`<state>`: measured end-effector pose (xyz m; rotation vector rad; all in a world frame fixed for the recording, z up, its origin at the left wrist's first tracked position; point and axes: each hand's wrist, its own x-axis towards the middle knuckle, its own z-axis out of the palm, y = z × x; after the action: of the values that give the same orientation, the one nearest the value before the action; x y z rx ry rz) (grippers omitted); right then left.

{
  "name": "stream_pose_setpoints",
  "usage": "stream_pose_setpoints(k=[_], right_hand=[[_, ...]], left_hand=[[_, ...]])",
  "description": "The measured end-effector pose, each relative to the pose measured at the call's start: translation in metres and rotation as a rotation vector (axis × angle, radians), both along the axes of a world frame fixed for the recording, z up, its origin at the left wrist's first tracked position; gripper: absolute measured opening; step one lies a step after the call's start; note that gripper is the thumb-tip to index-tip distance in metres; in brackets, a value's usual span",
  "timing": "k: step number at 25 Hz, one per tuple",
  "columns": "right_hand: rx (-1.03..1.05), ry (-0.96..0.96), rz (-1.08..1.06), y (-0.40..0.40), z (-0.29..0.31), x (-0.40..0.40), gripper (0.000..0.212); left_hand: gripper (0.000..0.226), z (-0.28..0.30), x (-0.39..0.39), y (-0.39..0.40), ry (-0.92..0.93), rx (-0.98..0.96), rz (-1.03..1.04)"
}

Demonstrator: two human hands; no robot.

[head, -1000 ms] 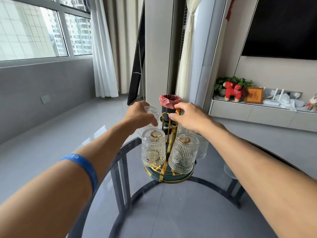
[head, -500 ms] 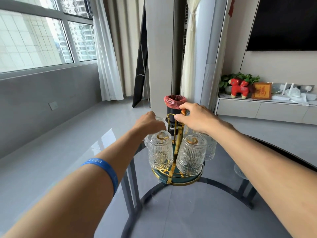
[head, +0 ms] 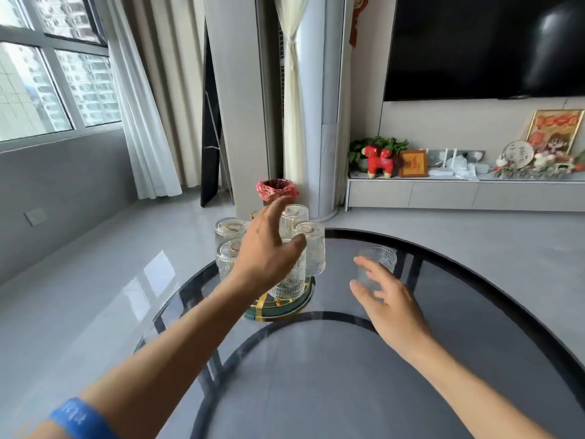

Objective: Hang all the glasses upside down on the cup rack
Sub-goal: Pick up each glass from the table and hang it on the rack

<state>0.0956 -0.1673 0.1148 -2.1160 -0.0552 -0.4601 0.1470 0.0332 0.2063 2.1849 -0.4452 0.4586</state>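
Observation:
A gold cup rack with a teal round base (head: 286, 307) stands on the glass table. Several ribbed clear glasses hang on it upside down, among them one at the far left (head: 229, 231) and one at the right (head: 311, 248). My left hand (head: 269, 251) hovers in front of the rack with fingers spread, holding nothing. One more ribbed glass (head: 378, 263) stands upright on the table to the right of the rack. My right hand (head: 386, 301) is spread open just in front of that glass, its fingertips close to it.
The round dark glass table (head: 316, 391) has a black rim, and its far edge runs just behind the loose glass. A bin with a red bag (head: 277, 190) stands on the floor beyond the rack. A low TV cabinet (head: 459, 193) with ornaments lines the right wall.
My left hand let go of the glass it held at the rack and now hangs open. My right hand left the rack's top and moved right and down toward the upright glass.

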Motion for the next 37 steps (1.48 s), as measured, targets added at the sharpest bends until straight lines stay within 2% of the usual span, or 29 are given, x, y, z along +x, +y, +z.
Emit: stream_pose_setpoints(k=[5,11,16,21,26,28,29,32,34,37], right_hand=[[0.008,0.089,-0.031,-0.05,-0.034,-0.058,0.046],[0.157,0.189,-0.071,-0.08,-0.049,-0.064,0.059],[0.172,0.232,-0.078,-0.089,-0.054,-0.048,0.063],[0.227,0.294,-0.08,-0.085,-0.064,-0.044,0.061],[0.21,0.336,-0.075,-0.079,-0.066,-0.042,0.058],[0.322,0.388,-0.11,-0.079,-0.063,-0.042,0.052],[0.465,0.448,-0.128,-0.08,-0.059,-0.042,0.048],[1.098,0.617,-0.112,-0.076,-0.047,-0.039,0.04],[1.333,0.568,-0.076,-0.071,-0.036,-0.042,0.04],[1.434,0.393,0.02,-0.058,-0.019,-0.048,0.04]], left_hand=[[0.075,-0.02,-0.024,-0.076,-0.096,0.267,-0.165],[0.09,-0.061,0.002,-0.148,0.104,0.505,-0.145],[0.094,-0.093,0.043,-0.188,0.237,0.555,0.02],[0.108,-0.103,0.083,-0.207,0.344,0.431,0.052],[0.094,-0.112,0.087,-0.201,0.328,0.51,0.023],[0.091,-0.11,0.076,-0.192,0.297,0.428,0.011],[0.086,-0.107,0.068,-0.186,0.296,0.309,-0.012],[0.071,-0.093,0.028,-0.162,0.417,-0.249,-0.128],[0.068,-0.085,-0.002,-0.14,0.481,-0.458,-0.192],[0.064,-0.076,-0.037,-0.11,0.522,-0.522,-0.338]])
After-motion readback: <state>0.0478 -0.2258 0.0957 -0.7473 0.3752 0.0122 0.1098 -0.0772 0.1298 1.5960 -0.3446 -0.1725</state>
